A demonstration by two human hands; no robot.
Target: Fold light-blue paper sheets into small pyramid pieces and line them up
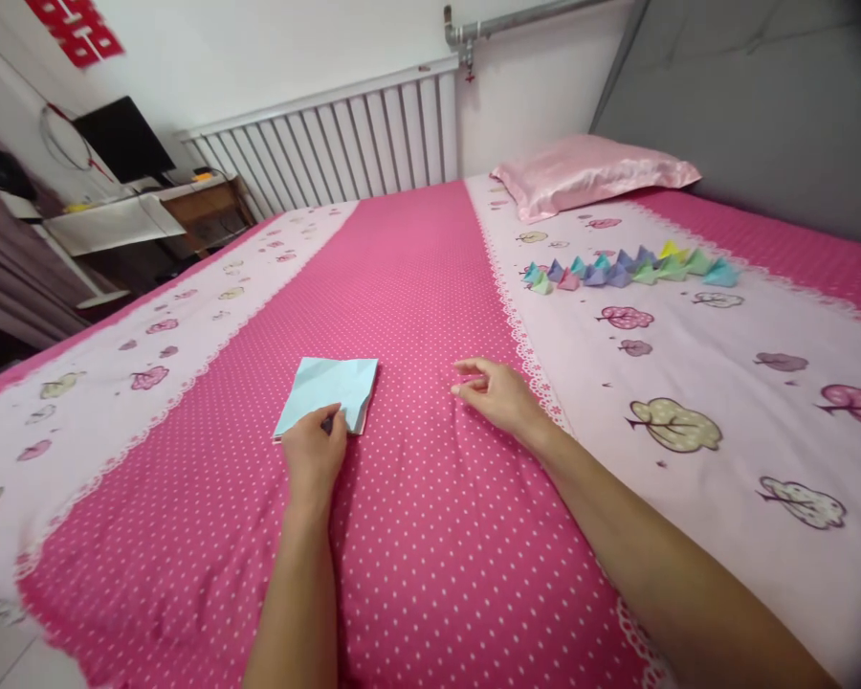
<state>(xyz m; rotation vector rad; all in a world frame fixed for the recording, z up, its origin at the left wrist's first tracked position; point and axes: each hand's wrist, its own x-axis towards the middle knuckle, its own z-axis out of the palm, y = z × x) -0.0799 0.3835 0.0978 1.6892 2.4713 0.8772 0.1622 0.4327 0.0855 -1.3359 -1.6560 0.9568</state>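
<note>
A small stack of square light blue paper [326, 385] lies on the pink dotted band of the bedspread, with paler sheet edges showing beneath the top sheet. My left hand [314, 448] is at its near edge, thumb and forefinger closed on the paper and the other fingers curled out of sight. To the right, my right hand [498, 394] is just above the bedspread, holding nothing. Its thumb and forefinger are apart, with a small gap between the tips. Several folded paper shapes [621, 273] in blue, green, purple, pink and yellow stand in rows farther off on the right.
The bedspread [408, 316] spreads under everything, slightly wrinkled near me. A pink satin pillow [595, 177] lies at the back right by a grey headboard [753, 115]. Behind the bed is a white radiator [337, 144]; a desk [208, 206] with a monitor [124, 141] stands at the left.
</note>
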